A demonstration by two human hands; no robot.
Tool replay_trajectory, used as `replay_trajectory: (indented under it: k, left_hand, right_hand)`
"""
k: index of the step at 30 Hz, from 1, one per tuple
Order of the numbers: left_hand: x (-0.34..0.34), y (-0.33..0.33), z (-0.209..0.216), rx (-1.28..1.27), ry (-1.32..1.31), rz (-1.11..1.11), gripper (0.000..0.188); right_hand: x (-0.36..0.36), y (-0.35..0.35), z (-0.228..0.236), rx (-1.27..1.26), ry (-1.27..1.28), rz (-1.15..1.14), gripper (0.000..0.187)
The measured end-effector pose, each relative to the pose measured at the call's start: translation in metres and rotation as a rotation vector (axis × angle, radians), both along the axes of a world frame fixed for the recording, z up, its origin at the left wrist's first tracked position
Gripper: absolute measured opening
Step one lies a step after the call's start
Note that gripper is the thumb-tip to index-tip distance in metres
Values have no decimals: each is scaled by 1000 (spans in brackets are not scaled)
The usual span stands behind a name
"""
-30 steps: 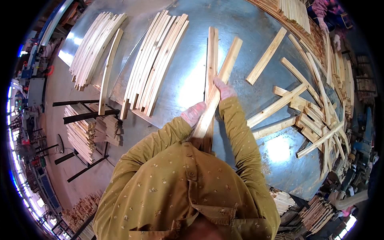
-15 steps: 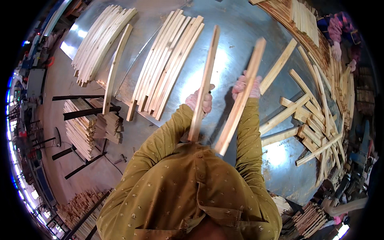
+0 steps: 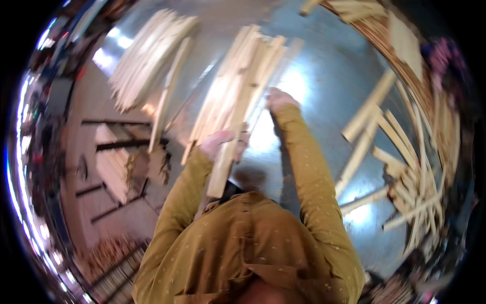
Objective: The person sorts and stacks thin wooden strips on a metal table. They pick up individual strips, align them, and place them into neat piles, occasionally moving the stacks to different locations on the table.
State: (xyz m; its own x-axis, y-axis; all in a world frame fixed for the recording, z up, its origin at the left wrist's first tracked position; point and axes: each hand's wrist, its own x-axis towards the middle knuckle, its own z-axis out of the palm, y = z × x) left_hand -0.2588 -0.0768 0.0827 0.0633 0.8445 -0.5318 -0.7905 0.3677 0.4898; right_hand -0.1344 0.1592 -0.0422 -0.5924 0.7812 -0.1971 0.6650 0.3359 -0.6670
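My left hand (image 3: 217, 144) is closed round the lower part of a pale wooden strip (image 3: 229, 161), with fingers showing on both sides of it. The strip slants up and away over a row of similar strips (image 3: 219, 101) lying side by side on the metal table (image 3: 324, 66). Farther out and to the right, my right hand (image 3: 281, 99) is beside a faint, motion-smeared strip (image 3: 290, 57) along the row's right side. Blur hides whether its fingers hold that strip.
A second row of strips (image 3: 148, 58) lies at the far left, with a single strip (image 3: 171, 91) beside it. Loose strips (image 3: 405, 172) cross in a jumbled heap at right. Stacked wood (image 3: 115, 164) rests on a dark-barred rack (image 3: 121, 145) at left.
Both hands have swung left toward the nearer row, the right one reaching farther out. The left hand's strip now overlaps that row. The right hand's strip has become a blur beside it.
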Motion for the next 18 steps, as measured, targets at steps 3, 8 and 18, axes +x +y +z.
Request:
replay_trajectory:
  k: [3,8,18]
  left_hand:
    - [-36,-44,-2,235,174,-160,59]
    - [-28,-59,19,121,361,36,63]
    - [-71,-73,-3,81,520,118,55]
  right_hand:
    - [9,-10,72,280,-374,-257,73]
    - [139,44,28,233,-627,-876,88]
    - [142,-73,50,-1018,1409,-714,35]
